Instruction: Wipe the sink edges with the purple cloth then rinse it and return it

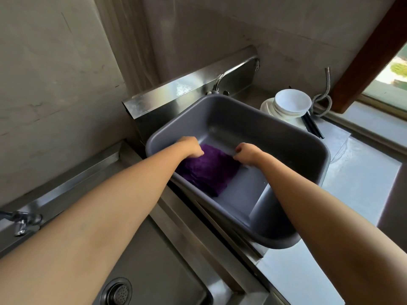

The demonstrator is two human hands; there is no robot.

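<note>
The purple cloth (207,170) lies spread flat on the bottom of a grey plastic basin (286,139) that sits in the right-hand sink. Both my arms reach into the basin. My left hand (190,147) is closed on the cloth's far left corner. My right hand (247,153) is closed on the far right corner. The fingers curl under, so the fingertips are hidden. The left sink (154,260), with its drain (116,292), is close below me.
A tap (220,81) stands behind the basin, and a second tap (21,223) is at the far left. Stacked white bowls and plates (288,104) with black chopsticks (312,126) sit at the back right, beside a metal hose (323,93). A wet counter (356,172) lies to the right.
</note>
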